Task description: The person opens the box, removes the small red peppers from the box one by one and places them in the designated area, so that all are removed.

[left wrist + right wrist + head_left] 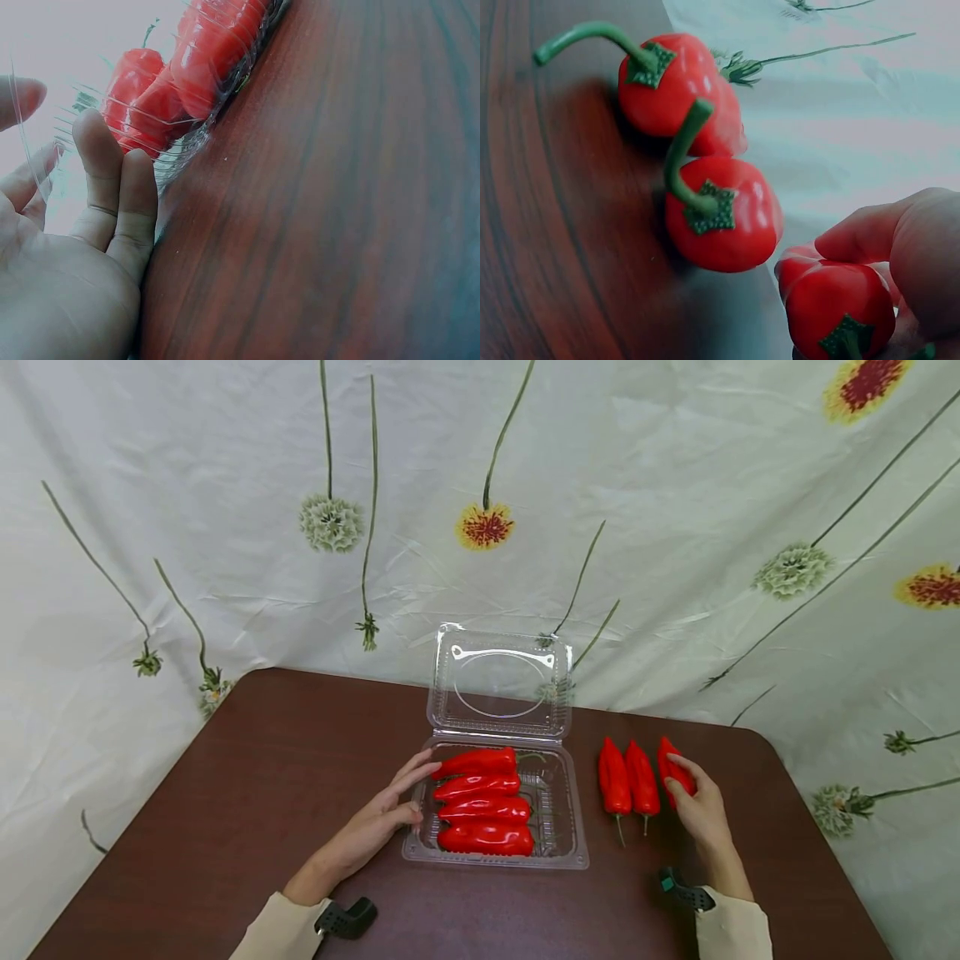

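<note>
A clear plastic clamshell box (572, 793) stands with its lid (498, 685) raised. Inside lie several long red peppers (483, 810) side by side, their stems pointing right. My left hand (375, 822) rests against the box's left side, fingers extended and touching its rim; ring and little fingers show beside the clear wall in the left wrist view. My right hand (701, 806) pinches a red pepper (840, 311) between thumb and fingers, at the right end of a row. Left of it lie two more red peppers (727, 244), stems toward me.
The dark brown wooden table (285, 760) has rounded far corners. Behind its far edge hangs a white cloth (637, 468) printed with flowers, close to the raised lid. Dark bands (345, 918) are on both wrists.
</note>
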Demonstrator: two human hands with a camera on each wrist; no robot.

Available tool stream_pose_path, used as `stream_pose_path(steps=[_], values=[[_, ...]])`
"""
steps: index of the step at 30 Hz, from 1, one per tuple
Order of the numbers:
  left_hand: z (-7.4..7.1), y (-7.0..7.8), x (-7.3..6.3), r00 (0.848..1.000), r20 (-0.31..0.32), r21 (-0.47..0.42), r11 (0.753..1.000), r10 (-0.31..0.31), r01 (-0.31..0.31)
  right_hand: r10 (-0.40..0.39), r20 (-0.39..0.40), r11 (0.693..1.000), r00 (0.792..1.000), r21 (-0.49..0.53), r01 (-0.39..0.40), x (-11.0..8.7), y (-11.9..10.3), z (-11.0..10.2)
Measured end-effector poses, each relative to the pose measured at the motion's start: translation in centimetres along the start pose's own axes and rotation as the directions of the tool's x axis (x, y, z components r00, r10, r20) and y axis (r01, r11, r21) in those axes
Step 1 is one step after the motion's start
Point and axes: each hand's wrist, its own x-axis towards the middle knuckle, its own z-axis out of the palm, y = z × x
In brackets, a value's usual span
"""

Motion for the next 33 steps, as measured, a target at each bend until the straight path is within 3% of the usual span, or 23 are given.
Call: stream_pose_path(steps=[13, 25, 33], values=[[0.09, 0.17, 0.00, 1.000, -0.006, 0.013, 1.000, -0.008, 0.008, 0.077, 0.054, 0.997, 0.996, -0.017, -0.076, 0.19, 0.76, 0.37], [0.12, 0.26, 0.09, 1.000, -0.004, 0.008, 1.000, -0.011, 0.011, 0.085, 0.066, 0.996, 0.994, -0.011, -0.084, 0.31, 0.93, 0.58], [0.06, 0.18, 0.01, 1.000, -0.009, 0.007, 1.000, -0.021, 0.021, 0.094, 0.125, 0.990, 0.988, 0.088, -0.106, 0.45, 0.74, 0.56]])
